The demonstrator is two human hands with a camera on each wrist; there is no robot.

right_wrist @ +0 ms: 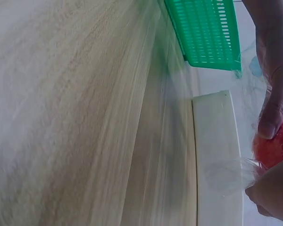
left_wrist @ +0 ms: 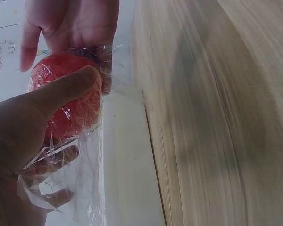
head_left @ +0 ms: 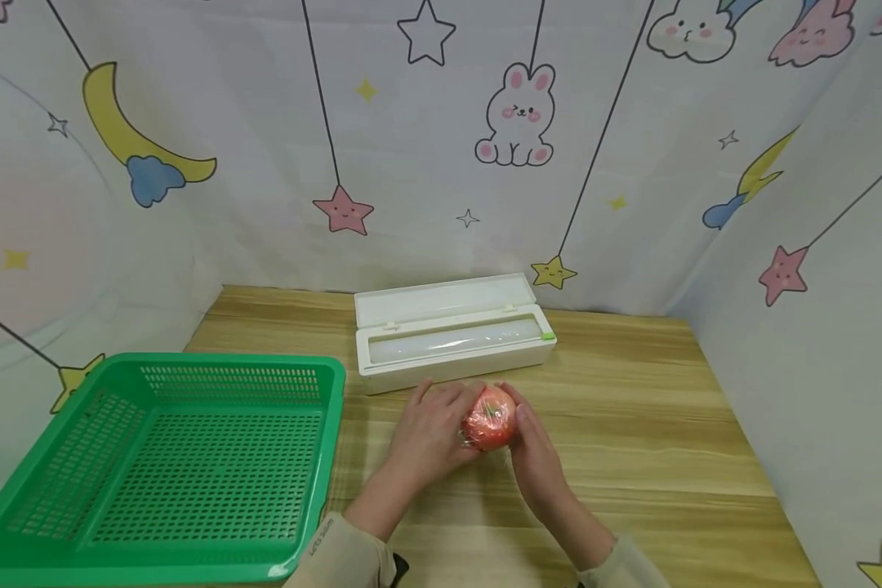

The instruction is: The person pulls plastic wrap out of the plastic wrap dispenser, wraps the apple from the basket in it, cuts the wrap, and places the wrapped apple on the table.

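A red tomato (head_left: pixel 489 418) with a green stem end sits between both hands above the table, covered in wrinkled clear cling film (left_wrist: pixel 87 155). The left hand (head_left: pixel 432 433) grips it from the left; in the left wrist view, its thumb presses across the front of the tomato, and loose film hangs over its lower fingers. The right hand (head_left: pixel 536 461) cups the right side of the tomato, its fingers partly hidden behind it. In the right wrist view, loose film sticks out beside the right hand (right_wrist: pixel 273 190).
A white cling film box (head_left: pixel 456 359) stands behind the hands, lid (head_left: pixel 444 300) raised, with a film roll (head_left: pixel 456 341) inside. A green plastic basket (head_left: pixel 334 457) stands on the left of the wooden table (head_left: pixel 632 425). Patterned curtains (head_left: pixel 265 122) surround the table.
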